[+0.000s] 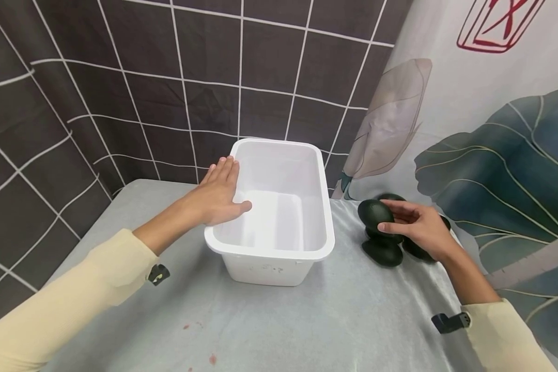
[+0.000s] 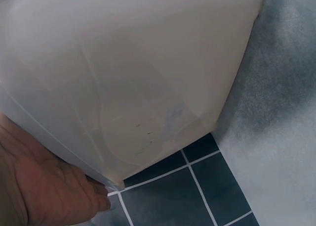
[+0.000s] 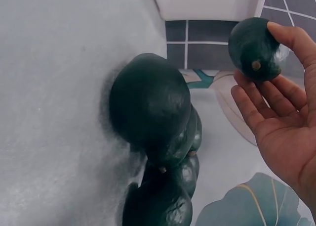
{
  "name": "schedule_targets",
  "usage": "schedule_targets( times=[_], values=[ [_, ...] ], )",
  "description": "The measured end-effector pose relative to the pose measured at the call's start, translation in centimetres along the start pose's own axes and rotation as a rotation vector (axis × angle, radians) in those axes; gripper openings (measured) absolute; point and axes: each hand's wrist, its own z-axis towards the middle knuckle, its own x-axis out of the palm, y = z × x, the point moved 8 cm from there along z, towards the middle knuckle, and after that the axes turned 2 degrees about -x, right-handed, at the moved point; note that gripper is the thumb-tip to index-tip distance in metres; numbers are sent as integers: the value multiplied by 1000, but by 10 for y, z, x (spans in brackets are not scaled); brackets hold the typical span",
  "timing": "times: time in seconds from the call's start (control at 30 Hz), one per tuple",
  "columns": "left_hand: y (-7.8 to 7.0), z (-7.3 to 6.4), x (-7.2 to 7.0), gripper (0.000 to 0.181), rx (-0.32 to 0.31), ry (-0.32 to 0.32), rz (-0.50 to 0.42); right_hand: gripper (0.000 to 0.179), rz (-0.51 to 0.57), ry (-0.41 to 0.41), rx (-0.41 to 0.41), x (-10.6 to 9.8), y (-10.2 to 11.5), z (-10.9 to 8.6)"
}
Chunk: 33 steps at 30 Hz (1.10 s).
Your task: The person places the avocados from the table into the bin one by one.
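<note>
My left hand (image 1: 218, 199) rests on the left rim of a white plastic tub (image 1: 270, 268), fingers straight and thumb reaching over the inside. From the left wrist view, the palm lies along the tub's outer wall (image 2: 148, 77). My right hand (image 1: 420, 227) pinches a dark green avocado (image 1: 373, 213) between thumb and fingers; its stem end shows in the right wrist view, where the held avocado (image 3: 252, 45) is above the others. Several more avocados (image 3: 150, 100) lie clustered on the cloth under and beside that hand, some partly hidden by it.
A pale grey cloth (image 1: 167, 320) covers the table, with a few reddish spots near the front. Dark tile-patterned sheeting (image 1: 209, 57) hangs behind and to the left. On the right hangs a white curtain (image 1: 451, 93) with large leaf prints.
</note>
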Motion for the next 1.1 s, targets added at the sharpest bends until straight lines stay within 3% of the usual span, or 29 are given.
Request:
schedule_targets(
  times=[1.1],
  values=[
    [1,1,0,106,11,-7,-33,69,64,-55,-28,8,30,23]
  ],
)
